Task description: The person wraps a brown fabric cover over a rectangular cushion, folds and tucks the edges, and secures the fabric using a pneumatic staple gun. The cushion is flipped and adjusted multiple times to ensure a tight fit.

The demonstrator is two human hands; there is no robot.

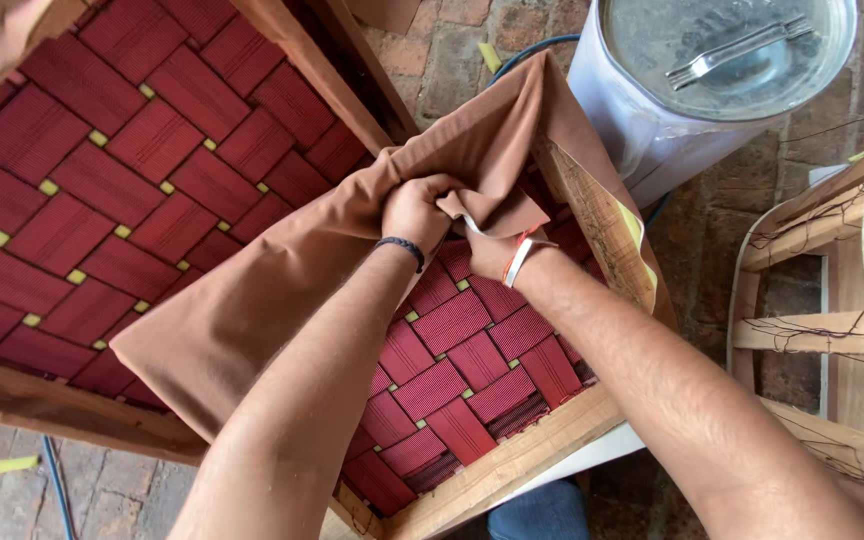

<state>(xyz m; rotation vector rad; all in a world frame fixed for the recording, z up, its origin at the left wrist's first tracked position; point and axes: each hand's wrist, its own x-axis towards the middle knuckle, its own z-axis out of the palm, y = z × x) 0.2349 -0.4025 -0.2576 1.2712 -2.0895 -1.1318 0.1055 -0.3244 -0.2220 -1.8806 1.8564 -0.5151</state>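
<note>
A brown cloth [252, 300] lies draped over a wooden furniture frame [512, 465] strung with woven dark red webbing [132, 150]. My left hand [414, 212], with a dark band at the wrist, is closed on a bunched fold of the cloth near the frame's far corner. My right hand [492, 250], wearing white and orange wrist bands, grips the cloth just beside it, partly tucked under the fold. The two hands touch each other. The cloth wraps over the frame's right rail [592, 215].
A large metal drum with a handled lid [722, 60] stands at the top right on a brick floor [452, 60]. Another bare wooden frame [812, 330] sits at the right. A blue cable [57, 490] runs along the floor at the bottom left.
</note>
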